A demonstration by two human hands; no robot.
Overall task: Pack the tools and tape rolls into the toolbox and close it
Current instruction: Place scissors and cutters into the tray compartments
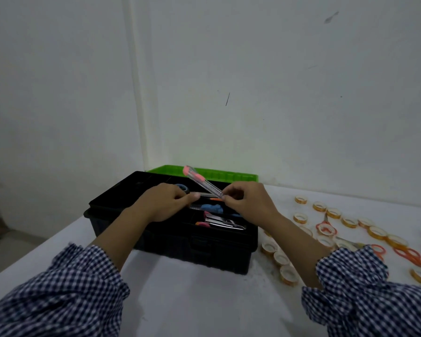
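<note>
A black toolbox (170, 242) stands open on the white table, its green lid (204, 175) folded back behind it. My right hand (246, 203) pinches one end of a pink and clear utility knife (201, 182), which points up and to the left above the box. Over the box's middle my left hand (165, 203) hovers with curled fingers; whether it holds anything I cannot tell. Inside the box lie a blue tape roll (182, 187), a blue tool (213, 207) and a pink stapler (219, 222). Several orange-rimmed tape rolls (300, 217) and orange-handled scissors (408, 255) lie on the table to the right.
The table (192, 300) meets a white wall just behind the toolbox. Its left edge drops to a grey floor (15, 246). More tape rolls (281, 259) crowd the box's right front corner. My checked sleeves fill the lower corners.
</note>
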